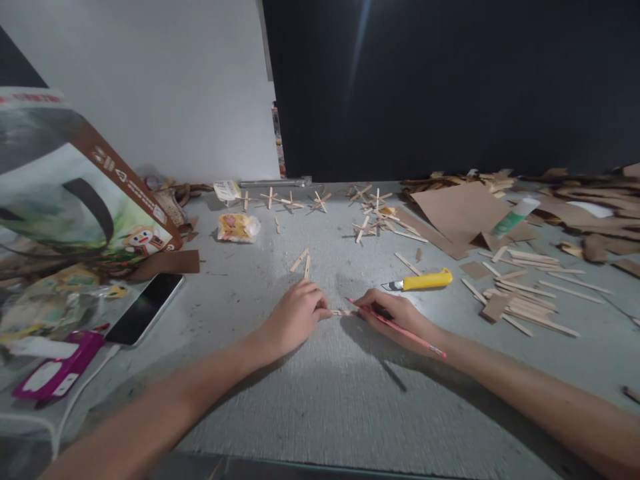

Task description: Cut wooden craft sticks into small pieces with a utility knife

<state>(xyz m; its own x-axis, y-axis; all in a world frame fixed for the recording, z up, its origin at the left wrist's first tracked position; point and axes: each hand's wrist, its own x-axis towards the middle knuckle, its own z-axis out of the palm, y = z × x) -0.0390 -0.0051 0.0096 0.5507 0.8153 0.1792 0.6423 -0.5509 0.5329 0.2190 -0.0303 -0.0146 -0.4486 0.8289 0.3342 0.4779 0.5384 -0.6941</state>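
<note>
My left hand (296, 315) rests on the grey table (320, 400), fingers curled and pinching a short wooden stick (343, 312) flat against the surface. My right hand (395, 315) lies just to the right of it and grips a pink pencil (400, 328), whose tip touches the stick. A yellow utility knife (423, 281) lies a little beyond my right hand. Two loose sticks (302, 261) lie beyond my left hand.
Small stick crosses (320, 200) line the back. Brown cardboard sheets (457, 212), a green-white glue tube (516, 216) and several long sticks (530, 300) fill the right. At the left are a phone (145, 308), a printed bag (75, 193), a pink box (60, 370) and a yellow packet (238, 227).
</note>
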